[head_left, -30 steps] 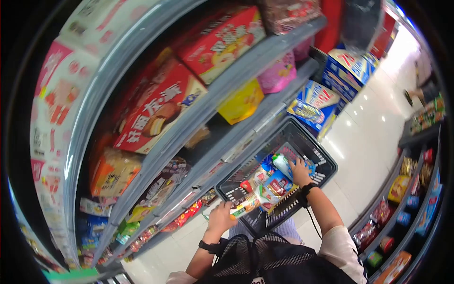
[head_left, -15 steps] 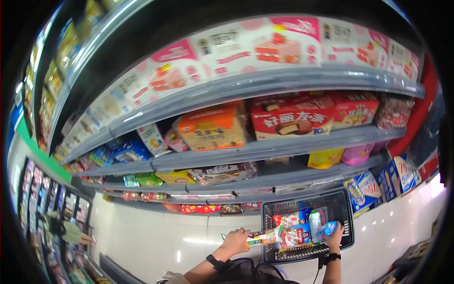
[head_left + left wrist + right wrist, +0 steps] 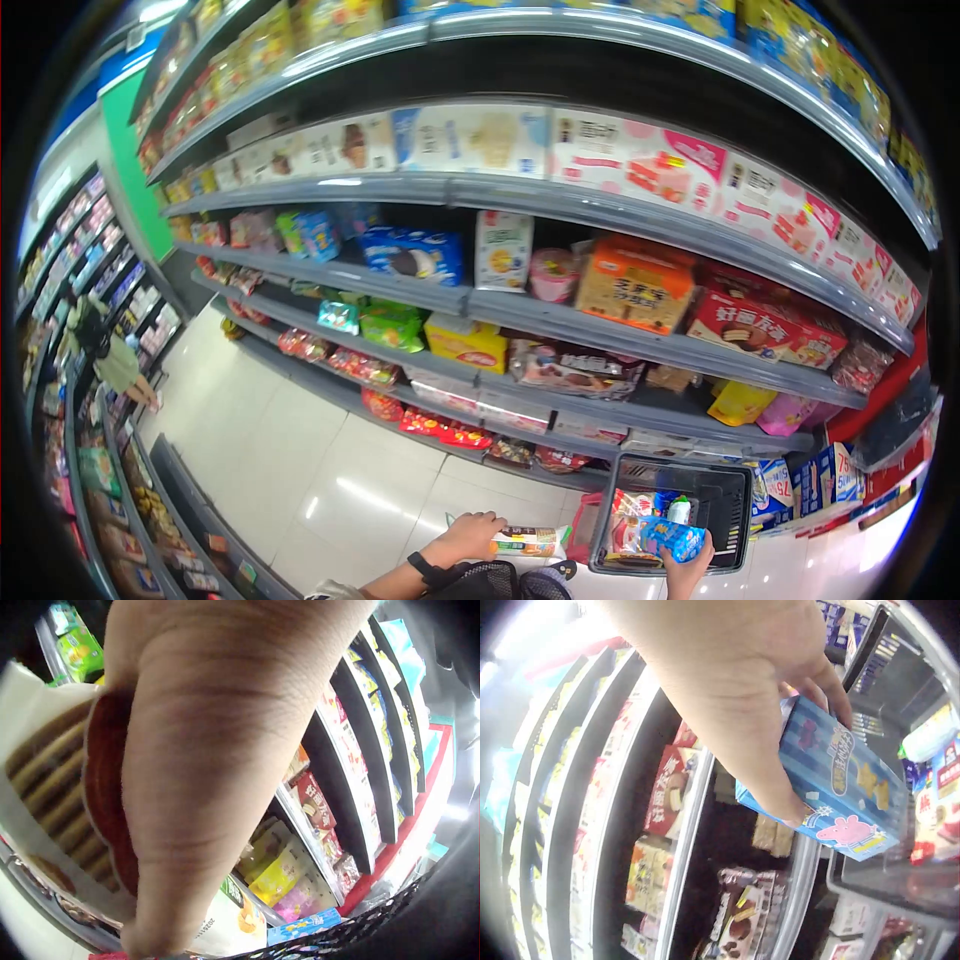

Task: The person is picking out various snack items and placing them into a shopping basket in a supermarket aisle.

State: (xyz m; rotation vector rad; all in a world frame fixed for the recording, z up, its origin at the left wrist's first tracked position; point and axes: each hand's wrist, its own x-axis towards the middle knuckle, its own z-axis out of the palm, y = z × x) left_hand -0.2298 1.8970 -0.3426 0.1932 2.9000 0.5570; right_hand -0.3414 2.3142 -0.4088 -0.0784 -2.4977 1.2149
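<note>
My left hand (image 3: 470,537) grips one end of a long white biscuit packet (image 3: 530,542), held left of the shopping basket. In the left wrist view, a row of biscuits is printed or shows on the packet (image 3: 56,776), partly behind the hand. My right hand (image 3: 690,566) holds a blue snack box (image 3: 676,538) above the dark shopping basket (image 3: 732,505). The right wrist view shows the box (image 3: 844,780) tilted, with a pink pig on its side, thumb and fingers on opposite sides. Several packs (image 3: 630,510) lie in the basket below.
A long grey shelf unit (image 3: 560,345) full of boxed and bagged snacks runs behind the basket. Blue and white cartons (image 3: 835,475) stand on the floor at the right. Another person (image 3: 110,350) walks in the aisle at far left, beside more shelving (image 3: 120,480).
My right hand has come up from among the packs in the basket with the blue snack box. My left hand keeps the biscuit packet. The head view has swung toward the shelves and aisle.
</note>
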